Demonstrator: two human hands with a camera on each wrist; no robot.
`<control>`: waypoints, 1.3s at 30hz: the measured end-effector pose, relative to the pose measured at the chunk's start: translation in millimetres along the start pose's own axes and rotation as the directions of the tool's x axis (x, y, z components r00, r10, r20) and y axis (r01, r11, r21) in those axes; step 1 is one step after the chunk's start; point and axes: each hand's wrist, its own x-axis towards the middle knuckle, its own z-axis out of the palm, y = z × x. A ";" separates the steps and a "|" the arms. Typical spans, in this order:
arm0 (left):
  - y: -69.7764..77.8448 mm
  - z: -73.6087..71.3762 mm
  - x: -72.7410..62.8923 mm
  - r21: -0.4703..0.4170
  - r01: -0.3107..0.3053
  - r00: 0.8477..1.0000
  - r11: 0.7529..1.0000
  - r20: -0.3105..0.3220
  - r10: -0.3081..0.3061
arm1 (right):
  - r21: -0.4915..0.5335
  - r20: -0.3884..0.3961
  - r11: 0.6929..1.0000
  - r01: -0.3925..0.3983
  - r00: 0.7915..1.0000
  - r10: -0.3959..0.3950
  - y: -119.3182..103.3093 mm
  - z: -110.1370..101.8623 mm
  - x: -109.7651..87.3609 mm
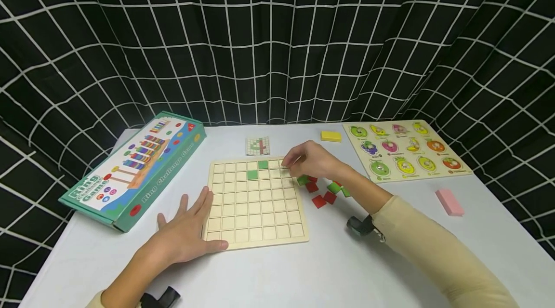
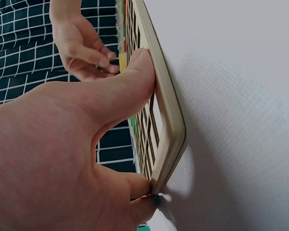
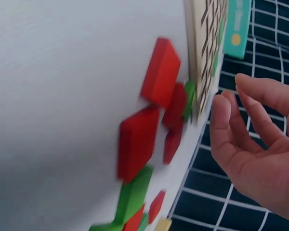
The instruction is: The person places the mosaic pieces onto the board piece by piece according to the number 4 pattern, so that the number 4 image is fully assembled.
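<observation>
A wooden grid board [image 1: 254,207] lies flat on the table, with a green square tile [image 1: 263,165] and a second green tile [image 1: 252,175] set in its upper cells. My left hand [image 1: 184,235] is spread at the board's lower left corner, thumb on the front rim and fingers along the left side. Over the upper right corner hovers my right hand [image 1: 313,161], its fingers loosely bent. In the right wrist view no tile shows between thumb and fingers. Loose red tiles [image 3: 138,144] and green tiles [image 3: 134,192] lie right of the board, below that hand.
Behind the board lies a small pattern card [image 1: 257,145], with a yellow block [image 1: 331,136] to its right. A fruit puzzle board [image 1: 407,151] and pink block [image 1: 449,202] occupy the right. A green game box [image 1: 138,168] stands at left. Gridded dark curtain [image 1: 260,57] hangs behind.
</observation>
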 end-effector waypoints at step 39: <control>0.4 -0.6 -1.3 -0.003 -0.006 1.000 1.000 0.001 0.006 | -0.239 -0.057 0.968 -0.079 0.996 0.068 21.3 1.0 -5.2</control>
